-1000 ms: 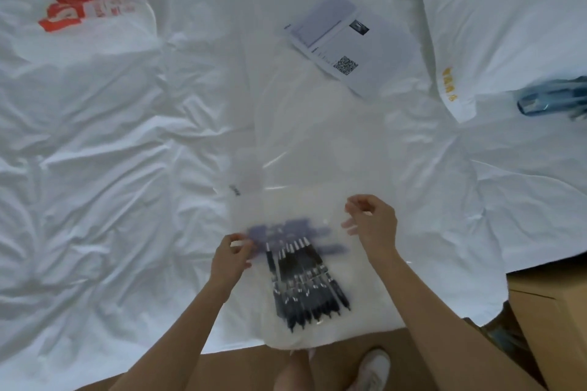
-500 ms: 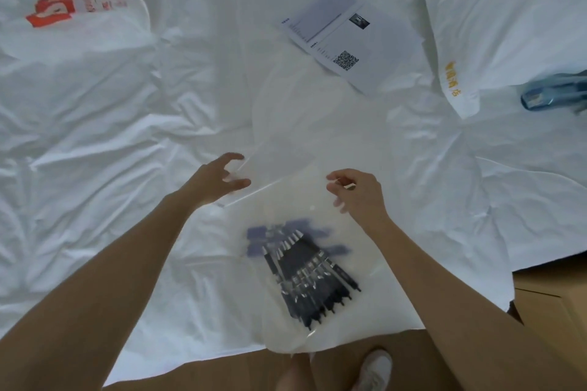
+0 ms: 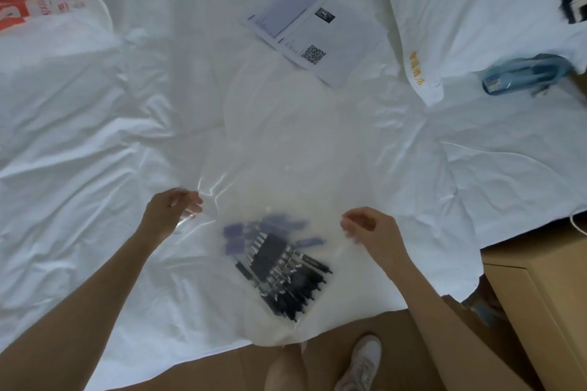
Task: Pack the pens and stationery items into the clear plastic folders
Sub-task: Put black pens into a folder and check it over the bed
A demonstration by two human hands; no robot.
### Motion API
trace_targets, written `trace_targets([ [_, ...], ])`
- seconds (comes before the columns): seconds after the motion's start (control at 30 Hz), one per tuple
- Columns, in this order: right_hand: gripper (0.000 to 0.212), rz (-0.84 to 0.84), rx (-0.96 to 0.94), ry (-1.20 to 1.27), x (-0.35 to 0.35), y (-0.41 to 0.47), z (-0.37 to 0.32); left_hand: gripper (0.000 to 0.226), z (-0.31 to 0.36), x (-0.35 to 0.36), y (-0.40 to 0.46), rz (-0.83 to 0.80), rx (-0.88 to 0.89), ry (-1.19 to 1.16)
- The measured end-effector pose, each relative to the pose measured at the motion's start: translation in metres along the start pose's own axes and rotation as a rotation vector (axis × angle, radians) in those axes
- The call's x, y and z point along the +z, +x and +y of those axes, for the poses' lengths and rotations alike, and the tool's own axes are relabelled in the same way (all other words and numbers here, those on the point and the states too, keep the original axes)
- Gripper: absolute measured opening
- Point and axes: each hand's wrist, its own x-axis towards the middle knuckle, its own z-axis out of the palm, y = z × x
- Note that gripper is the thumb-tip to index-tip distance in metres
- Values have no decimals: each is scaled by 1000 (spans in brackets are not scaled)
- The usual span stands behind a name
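While both hands (image 3: pixel 173 211) pinch folder (image 3: pixel 286 174), pens (image 3: pixel 282 273) inside

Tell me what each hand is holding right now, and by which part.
The left hand pinches the clear plastic folder at its left edge. The right hand is curled at the folder's right edge; its grip there is too blurred to confirm.

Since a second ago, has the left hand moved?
Yes. The left hand has moved away from the bundle of black pens, out to the left edge of the clear plastic folder, which it pinches.
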Motion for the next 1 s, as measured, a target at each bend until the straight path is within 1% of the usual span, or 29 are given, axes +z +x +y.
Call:
trace_targets([
  [0.23,17,57,62,246,13,-32,26,19,-10,7,-5,20,-3,-20],
  [0.33,11,135,109,323,20,-36,27,19,-10,8,-7,26,-7,-16],
  [0.4,4,194,113,321,23,-36,26,18,-10,8,-9,33,-15,-26],
  [0.53,5,286,99,371,22,-28,10,7,-8,7,-12,66,-62,-134],
  [0.6,6,334,100,463,17,-16,-7,9,-5,7,-13,94,-90,-225],
  [0.67,7,358,67,495,11,1,-26,13,-4,9,-13,112,-101,-248],
  [0.77,8,338,-7,442,7,29,-55,17,-7,13,-15,108,-129,-244],
  [0.9,9,309,-57,280,12,68,-81,22,-17,24,-18,56,-214,-268],
  [1.0,10,299,-85,125,18,92,-88,28,-27,32,-15,59,-259,-176],
])
